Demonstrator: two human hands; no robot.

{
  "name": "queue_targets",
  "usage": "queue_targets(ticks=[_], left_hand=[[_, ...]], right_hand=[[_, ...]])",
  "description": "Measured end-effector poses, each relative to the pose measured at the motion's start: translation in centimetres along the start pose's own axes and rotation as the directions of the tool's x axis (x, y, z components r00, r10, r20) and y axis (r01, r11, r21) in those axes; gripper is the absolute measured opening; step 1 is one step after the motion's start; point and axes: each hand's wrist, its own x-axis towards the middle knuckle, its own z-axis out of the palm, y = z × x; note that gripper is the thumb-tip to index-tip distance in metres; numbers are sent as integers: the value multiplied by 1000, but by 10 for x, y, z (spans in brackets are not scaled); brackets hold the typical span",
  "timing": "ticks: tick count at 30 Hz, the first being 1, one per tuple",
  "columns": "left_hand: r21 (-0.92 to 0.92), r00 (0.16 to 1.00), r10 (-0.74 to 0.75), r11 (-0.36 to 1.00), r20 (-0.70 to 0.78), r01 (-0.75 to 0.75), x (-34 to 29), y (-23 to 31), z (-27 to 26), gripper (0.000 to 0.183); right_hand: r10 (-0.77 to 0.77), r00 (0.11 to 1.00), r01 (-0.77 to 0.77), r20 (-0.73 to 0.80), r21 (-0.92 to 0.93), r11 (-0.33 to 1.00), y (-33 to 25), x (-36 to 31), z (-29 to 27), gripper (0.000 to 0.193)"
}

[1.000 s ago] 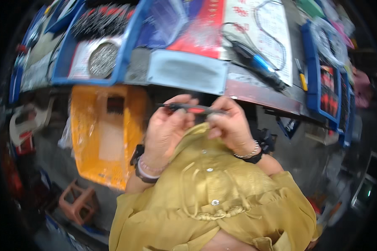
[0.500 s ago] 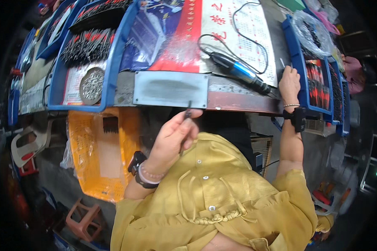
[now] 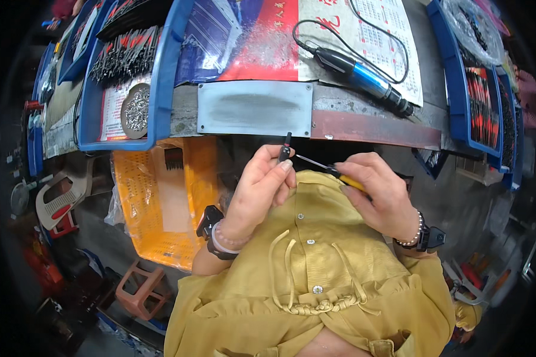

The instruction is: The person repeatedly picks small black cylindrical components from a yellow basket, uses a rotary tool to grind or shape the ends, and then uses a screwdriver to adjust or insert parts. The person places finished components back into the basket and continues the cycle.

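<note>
My left hand [image 3: 259, 187] pinches a small black stick-like part [image 3: 285, 152] upright between thumb and fingers, just off the table edge. In my right hand [image 3: 384, 193] is a slim screwdriver [image 3: 352, 182] with a yellow and black handle. Its thin metal shaft points left, and the tip meets or nearly meets the black part; I cannot tell which. Both hands are in front of my yellow shirt, below a pale metal plate [image 3: 254, 109] with a dark worn patch.
A blue and black corded power screwdriver [image 3: 363, 80] lies on printed sheets. Blue bins [image 3: 165, 77] on the left hold black and red parts and a dish of small metal pieces [image 3: 137, 110]. Another blue bin [image 3: 457, 107] stands right. An orange crate [image 3: 138, 208] sits below the table edge.
My right hand has come back from beside the right bin to my left hand, now with the screwdriver in it. My left hand keeps its pinch on the black part.
</note>
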Motion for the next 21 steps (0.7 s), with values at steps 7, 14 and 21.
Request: queue_targets(ticks=[7,14,21], left_hand=[[13,999,-35,999,-22,35,1,-1,0,30],[57,998,-31,998,-58,34,1,4,4,30],[163,994,54,986,-95,-38,2,5,10,30]], right_hand=[[-81,996,81,-34,2,997,4,7,21,40],[-88,995,89,-48,13,996,8,4,26,39],[-68,995,72,-77,50,996,7,7,25,36]])
